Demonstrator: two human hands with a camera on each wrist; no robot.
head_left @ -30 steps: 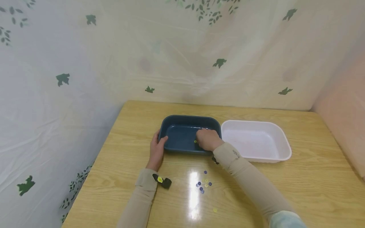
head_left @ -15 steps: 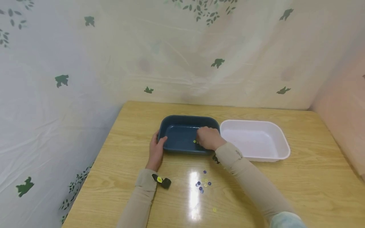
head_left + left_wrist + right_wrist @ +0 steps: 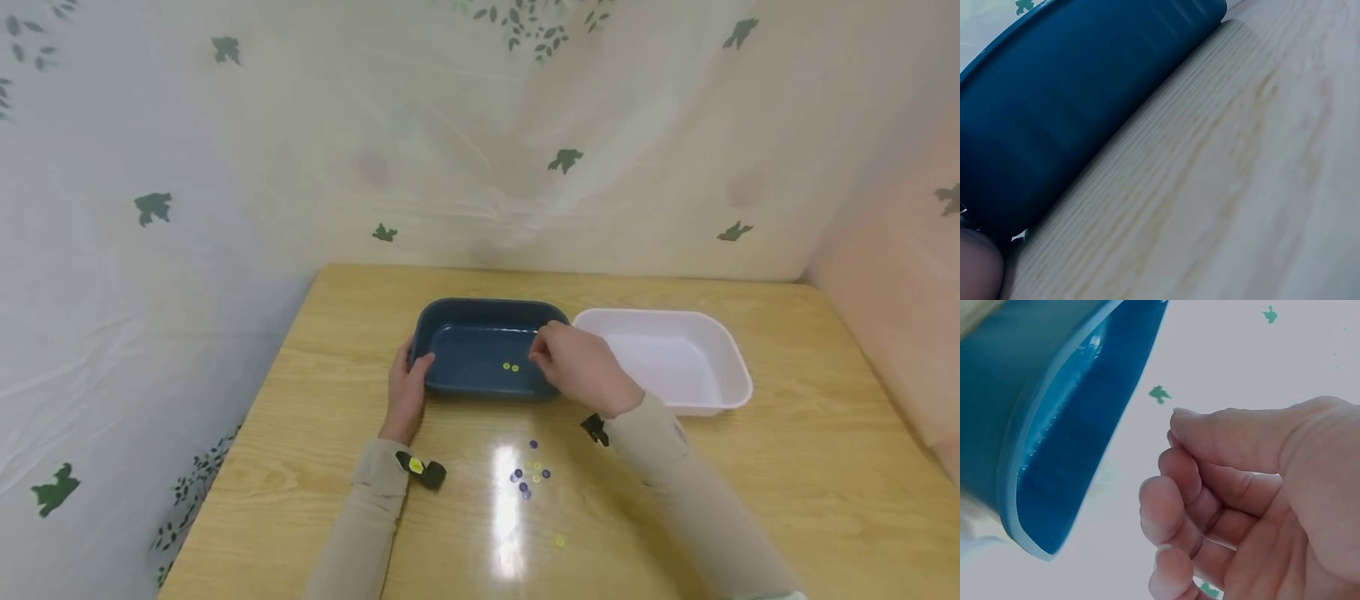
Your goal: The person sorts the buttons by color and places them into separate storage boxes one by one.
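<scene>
A dark blue rectangular tub (image 3: 472, 385) stands on the wooden table. My left hand (image 3: 406, 392) grips its left end, thumb over the rim and fingers along the outer wall. Two small yellow buttons (image 3: 511, 367) lie side by side on its floor. Above the tub's right end hovers my right hand (image 3: 581, 362). The right wrist view has that hand's thumb against the index finger, the other fingers (image 3: 1161, 509) curled, with nothing seen between them. Blue and yellow buttons (image 3: 523, 487) lie scattered on the table in front of the tub.
A white tub (image 3: 667, 411) stands close beside the blue one on the right. One yellow button (image 3: 559, 542) lies apart, nearer the table's front. A pale cloth (image 3: 480, 150) with green birds hangs behind the table (image 3: 810, 467).
My right hand has risen out of the blue tub and shifted right, leaving two yellow buttons in full view inside. The left hand keeps its grip on the tub.
</scene>
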